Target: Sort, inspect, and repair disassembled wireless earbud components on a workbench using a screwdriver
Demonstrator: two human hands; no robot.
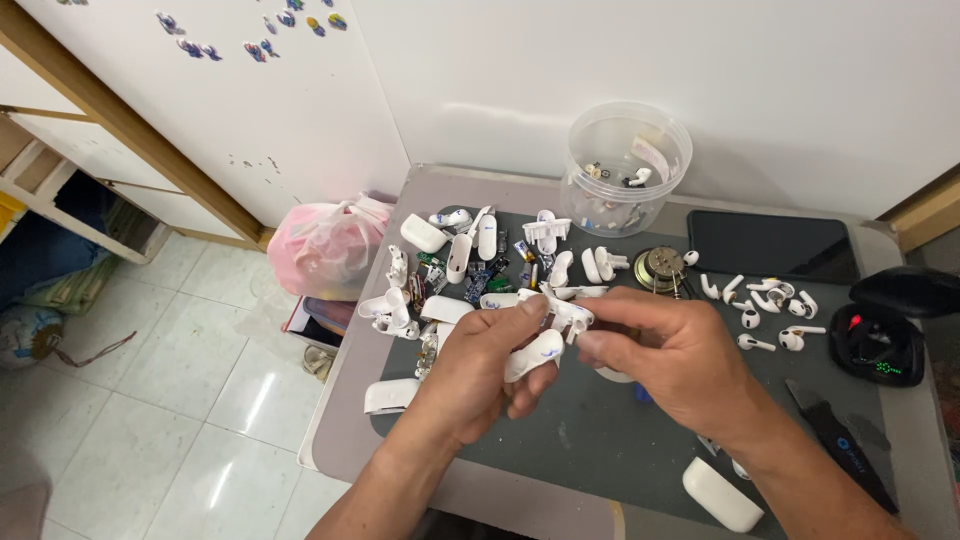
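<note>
My left hand (478,375) and my right hand (668,365) meet above the dark work mat (590,420), both gripping a white plastic earbud-case shell (545,335). The left fingers curl under its rounded half. The right fingertips pinch its inner frame at the top right. Behind the hands lies a pile of white case parts and small circuit boards (470,265). Loose white earbuds (765,305) lie to the right.
A clear plastic tub (625,165) with small parts stands at the back. A black phone (775,245), an open black earbud case (885,330), a dark knife (840,440) and a white case (722,493) sit right. A pink bag (325,245) hangs left of the table.
</note>
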